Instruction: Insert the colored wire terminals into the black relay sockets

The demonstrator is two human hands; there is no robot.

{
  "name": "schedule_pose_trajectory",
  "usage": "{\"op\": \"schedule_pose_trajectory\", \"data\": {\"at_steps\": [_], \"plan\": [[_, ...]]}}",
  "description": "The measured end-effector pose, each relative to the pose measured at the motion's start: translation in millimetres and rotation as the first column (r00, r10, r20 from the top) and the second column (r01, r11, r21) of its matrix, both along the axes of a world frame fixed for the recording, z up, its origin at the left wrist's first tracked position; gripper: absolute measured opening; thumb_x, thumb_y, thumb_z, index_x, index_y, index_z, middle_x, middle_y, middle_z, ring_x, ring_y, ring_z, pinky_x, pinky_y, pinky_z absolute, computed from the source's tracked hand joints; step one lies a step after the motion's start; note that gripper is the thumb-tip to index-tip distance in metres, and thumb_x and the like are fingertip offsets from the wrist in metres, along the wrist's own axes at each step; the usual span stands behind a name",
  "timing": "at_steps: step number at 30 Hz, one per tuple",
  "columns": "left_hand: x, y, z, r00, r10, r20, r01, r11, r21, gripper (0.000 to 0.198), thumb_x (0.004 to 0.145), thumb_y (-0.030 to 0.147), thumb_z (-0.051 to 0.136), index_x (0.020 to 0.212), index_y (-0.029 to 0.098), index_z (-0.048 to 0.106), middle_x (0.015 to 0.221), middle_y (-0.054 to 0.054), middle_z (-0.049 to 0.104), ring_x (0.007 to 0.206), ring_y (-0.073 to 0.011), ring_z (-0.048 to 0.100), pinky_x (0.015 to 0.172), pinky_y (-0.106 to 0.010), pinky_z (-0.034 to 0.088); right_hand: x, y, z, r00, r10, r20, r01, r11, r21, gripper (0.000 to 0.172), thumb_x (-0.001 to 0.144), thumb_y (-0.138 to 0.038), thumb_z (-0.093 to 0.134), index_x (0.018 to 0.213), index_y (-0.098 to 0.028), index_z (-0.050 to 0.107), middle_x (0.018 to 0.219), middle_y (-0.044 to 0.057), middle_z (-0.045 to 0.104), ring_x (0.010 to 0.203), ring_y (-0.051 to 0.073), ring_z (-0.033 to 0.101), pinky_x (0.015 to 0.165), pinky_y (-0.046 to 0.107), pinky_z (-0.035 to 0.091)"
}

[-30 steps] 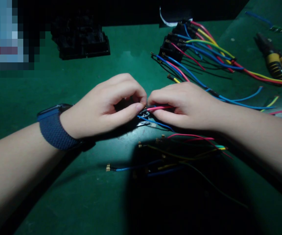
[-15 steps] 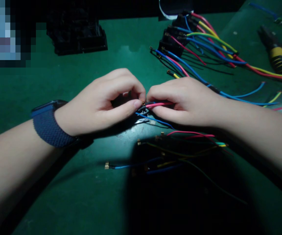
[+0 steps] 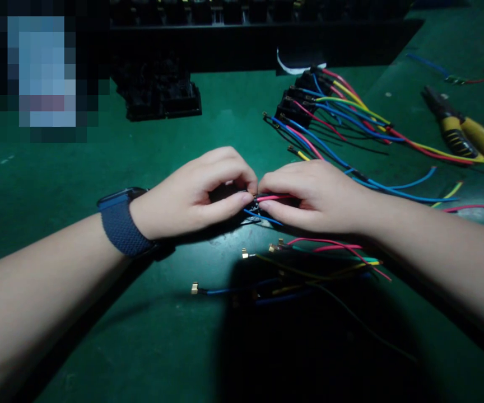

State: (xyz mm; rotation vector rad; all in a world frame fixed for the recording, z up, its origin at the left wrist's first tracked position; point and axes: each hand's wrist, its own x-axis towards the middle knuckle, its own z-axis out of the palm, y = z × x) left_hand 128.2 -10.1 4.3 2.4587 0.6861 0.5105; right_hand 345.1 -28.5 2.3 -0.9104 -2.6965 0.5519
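My left hand [image 3: 212, 190], with a dark blue watch band at the wrist, is closed in a pinch. Its fingertips meet the end of a red wire [image 3: 272, 197], but what they grip is mostly hidden. My right hand [image 3: 315, 193] is closed around the red wire just to the right, thumb and forefinger pinching it near its dark end. Beneath the fingertips runs a thin blue wire [image 3: 267, 217], beside a small dark part that I cannot make out. The two hands nearly touch.
Loose wires with brass terminals [image 3: 195, 288] lie in front of me, partly in shadow. Further back are a black plastic block [image 3: 162, 103], a second black part with several coloured wires [image 3: 294, 101], and yellow-handled pliers [image 3: 462, 131]. A long black rack [image 3: 233, 47] spans the back.
The camera view has tilted up, so more of the black rack shows and everything sits lower. Both hands keep their pinch at the red wire's end, with little visible finger movement.
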Motion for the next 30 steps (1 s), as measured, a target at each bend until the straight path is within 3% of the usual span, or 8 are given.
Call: {"op": "schedule_pose_trajectory", "data": {"at_steps": [10,17,30], "plan": [[-1.5,0.4,-1.9,0.999,-0.035,0.034,0.034,0.999,0.030,0.022,0.085,0.035,0.060,0.092,0.014,0.060,0.088,-0.005,0.057,0.085,-0.0164,0.053,0.077,-0.028,0.044,0.0,-1.0,2.7,0.999,-0.007,0.045,0.007,1.000,0.002,0.027,0.094,-0.031,0.034,0.075,-0.018,0.047,0.065,-0.001,0.043,0.060,0.013,0.042,0.059,0.026,0.027],[-2.4,-0.5,-3.5,0.998,-0.063,0.032,0.060,0.995,0.082,0.030,0.080,0.038,0.067,0.096,0.014,0.059,0.091,-0.005,0.058,0.086,-0.0159,0.054,0.077,-0.026,0.044,1.7,-1.5,2.1,0.997,-0.050,-0.053,0.051,0.998,0.020,0.026,0.094,-0.029,0.033,0.072,-0.019,0.043,0.061,-0.003,0.039,0.055,0.011,0.039,0.056,0.025,0.025],[-2.7,-4.5,-2.4,0.996,-0.022,0.081,0.022,1.000,-0.002,0.043,0.074,0.038,0.073,0.102,0.013,0.053,0.090,-0.003,0.059,0.078,-0.0125,0.056,0.070,-0.023,0.046,0.3,-6.3,3.9,1.000,0.005,-0.023,-0.001,0.985,0.172,0.029,0.096,-0.031,0.033,0.079,-0.019,0.053,0.064,-0.001,0.050,0.058,0.013,0.045,0.057,0.025,0.028]]}}
